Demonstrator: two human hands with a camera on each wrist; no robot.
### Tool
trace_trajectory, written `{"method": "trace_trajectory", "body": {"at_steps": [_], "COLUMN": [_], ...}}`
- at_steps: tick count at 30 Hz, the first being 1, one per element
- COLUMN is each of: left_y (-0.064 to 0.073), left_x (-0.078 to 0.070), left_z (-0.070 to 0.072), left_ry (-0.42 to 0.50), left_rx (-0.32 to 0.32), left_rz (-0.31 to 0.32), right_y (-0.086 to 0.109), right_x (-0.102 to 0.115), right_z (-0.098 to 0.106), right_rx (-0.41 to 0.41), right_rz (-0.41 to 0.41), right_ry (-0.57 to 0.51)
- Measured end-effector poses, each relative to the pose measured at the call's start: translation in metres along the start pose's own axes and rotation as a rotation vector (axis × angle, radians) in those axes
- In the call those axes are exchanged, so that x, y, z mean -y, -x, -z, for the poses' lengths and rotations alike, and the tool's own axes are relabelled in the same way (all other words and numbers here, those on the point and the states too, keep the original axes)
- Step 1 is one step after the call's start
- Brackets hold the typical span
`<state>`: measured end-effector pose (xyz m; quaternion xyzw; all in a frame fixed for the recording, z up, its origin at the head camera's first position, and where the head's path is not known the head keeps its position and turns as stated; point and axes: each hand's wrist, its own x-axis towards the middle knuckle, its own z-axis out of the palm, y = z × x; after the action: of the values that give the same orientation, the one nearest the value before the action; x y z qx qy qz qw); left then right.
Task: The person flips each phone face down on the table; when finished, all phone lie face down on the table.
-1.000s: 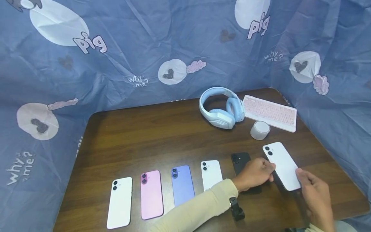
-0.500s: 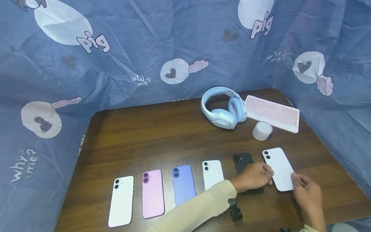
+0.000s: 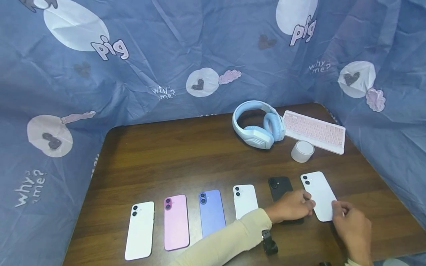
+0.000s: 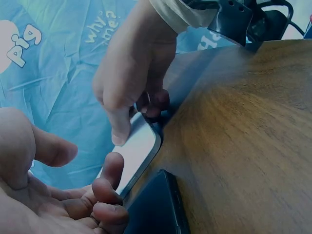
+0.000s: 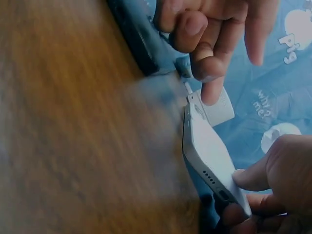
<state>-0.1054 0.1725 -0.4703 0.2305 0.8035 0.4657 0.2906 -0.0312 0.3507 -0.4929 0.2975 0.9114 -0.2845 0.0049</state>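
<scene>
The rightmost white phone (image 3: 318,195) lies back up, its two camera lenses at the far left corner. My right hand (image 3: 353,225) pinches its near right edge, thumb on the back and fingers below, as the right wrist view shows. That near end looks slightly raised off the table. My left hand (image 3: 294,205) is at the phone's left edge, fingers loosely bent and touching or almost touching it; the thumb (image 4: 56,148) stands apart. Under the left hand and wrist lies a black phone (image 3: 280,186), partly hidden.
To the left, in a row, lie another white phone (image 3: 245,201), a blue phone (image 3: 212,212), a pink phone (image 3: 176,223) and a further white phone (image 3: 139,232). Blue headphones (image 3: 257,136), a pink-and-white keyboard (image 3: 314,131) and a white cylinder (image 3: 302,152) stand at the back right.
The right hand has shifted left and the white phone has come nearer the black phone, lying slightly lower in view. The left hand stays at its edge. The head view has shifted slightly.
</scene>
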Motion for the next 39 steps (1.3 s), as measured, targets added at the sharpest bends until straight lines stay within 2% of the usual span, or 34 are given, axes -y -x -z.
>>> {"method": "trace_trajectory", "body": {"at_steps": [4, 8, 14, 19, 22, 31, 35, 39], "left_y": [0.001, 0.002, 0.003, 0.003, 0.003, 0.013, 0.019, 0.026], "left_x": [0.001, 0.001, 0.003, 0.005, 0.007, 0.014, 0.018, 0.022], "left_z": [0.001, 0.001, 0.002, 0.005, 0.006, 0.019, 0.028, 0.039], "left_ry": [-0.015, -0.032, -0.030, -0.008, -0.002, 0.025, -0.009, -0.053], "left_rx": [0.000, -0.009, -0.026, -0.012, -0.014, -0.035, -0.025, -0.016], "left_rz": [-0.005, -0.007, -0.012, -0.004, -0.001, -0.027, -0.054, -0.085], "right_y": [0.000, 0.001, 0.002, 0.002, 0.001, -0.002, -0.005, -0.007], "right_x": [-0.002, -0.001, 0.003, 0.005, 0.006, 0.012, 0.022, 0.036], "right_z": [-0.001, -0.001, -0.001, -0.003, -0.004, 0.001, 0.002, -0.003], "right_rx": [-0.042, -0.038, -0.021, -0.027, -0.009, 0.037, -0.015, -0.094], "right_rz": [0.081, 0.106, 0.097, 0.086, 0.056, 0.019, 0.072, 0.222], "right_ry": [0.051, 0.069, 0.073, 0.073, 0.083, 0.138, 0.139, 0.129]}}
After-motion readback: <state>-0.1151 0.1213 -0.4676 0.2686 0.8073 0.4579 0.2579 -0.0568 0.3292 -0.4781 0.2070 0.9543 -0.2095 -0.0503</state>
